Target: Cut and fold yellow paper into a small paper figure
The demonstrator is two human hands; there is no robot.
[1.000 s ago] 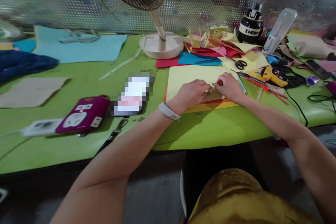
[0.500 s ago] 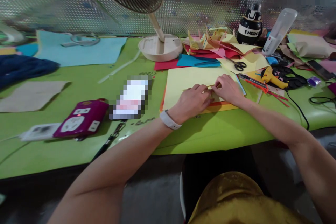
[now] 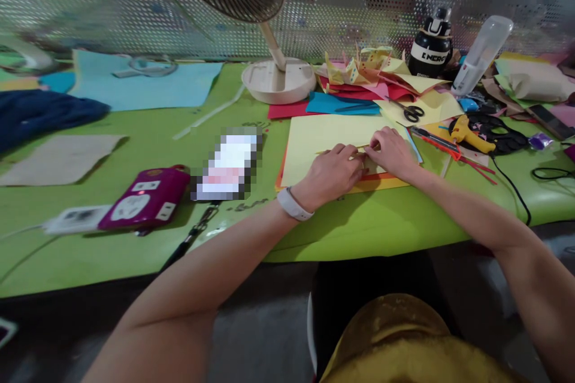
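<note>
Left hand (image 3: 330, 173) and right hand (image 3: 392, 152), fingertips meeting, pinch a thin strip (image 3: 345, 149) lying on the yellow sheet (image 3: 321, 134) at the table's (image 3: 135, 251) near edge. Left of them, a purple power strip (image 3: 144, 206). Beyond: scissors (image 3: 409, 111), glue gun (image 3: 467, 131), fan base (image 3: 278, 79), bottle (image 3: 432, 45).
</note>
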